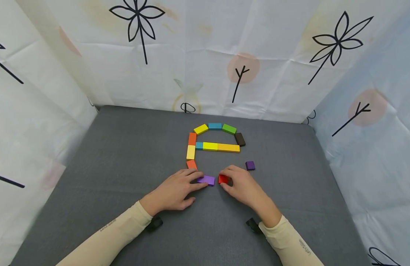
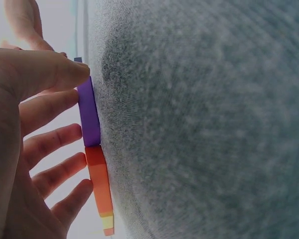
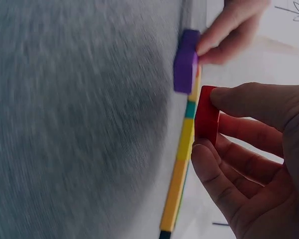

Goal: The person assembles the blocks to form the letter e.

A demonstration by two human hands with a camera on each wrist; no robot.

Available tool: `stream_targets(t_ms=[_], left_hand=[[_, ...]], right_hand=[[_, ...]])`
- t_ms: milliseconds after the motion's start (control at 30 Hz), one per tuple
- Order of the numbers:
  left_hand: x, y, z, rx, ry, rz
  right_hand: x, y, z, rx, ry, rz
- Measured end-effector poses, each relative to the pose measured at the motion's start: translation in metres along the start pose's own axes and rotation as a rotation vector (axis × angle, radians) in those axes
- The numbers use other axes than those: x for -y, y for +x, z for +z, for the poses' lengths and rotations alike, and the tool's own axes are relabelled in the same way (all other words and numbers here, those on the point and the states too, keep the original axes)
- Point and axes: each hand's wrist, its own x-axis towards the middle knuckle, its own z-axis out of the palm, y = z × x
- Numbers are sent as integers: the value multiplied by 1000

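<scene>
My left hand (image 1: pixel 176 188) rests its outstretched fingertips on a light purple block (image 1: pixel 208 180), thumb held apart from it. In the left wrist view that purple block (image 2: pixel 88 114) lies end to end with an orange block (image 2: pixel 98 179). My right hand (image 1: pixel 243 184) pinches a red block (image 1: pixel 223 179) between thumb and fingertips, a small gap to the right of the purple one. The right wrist view shows the red block (image 3: pixel 207 115) held by its two ends. Part of the lower orange block (image 1: pixel 191 164) is hidden behind my left fingers.
Beyond my hands, several blocks form an e-like outline, with a yellow bar (image 1: pixel 210 146), a blue block (image 1: pixel 215 126) on top and a dark brown block (image 1: pixel 239 139) at right. A dark purple block (image 1: pixel 250 165) lies alone on the grey table (image 1: pixel 142 147). Patterned white curtains (image 1: pixel 205 48) surround it.
</scene>
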Motion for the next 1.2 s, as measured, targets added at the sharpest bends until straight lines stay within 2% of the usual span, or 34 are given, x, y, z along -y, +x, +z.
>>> stream_targets(t_ms=[400, 800, 1200], left_hand=[[0, 0, -1, 15, 0, -5], [0, 0, -1, 19, -1, -4], [0, 0, -1, 25, -11, -5]], right_hand=[[0, 8, 19, 63, -14, 21], [2, 10, 20, 68, -23, 12], [3, 12, 21, 86, -31, 37]])
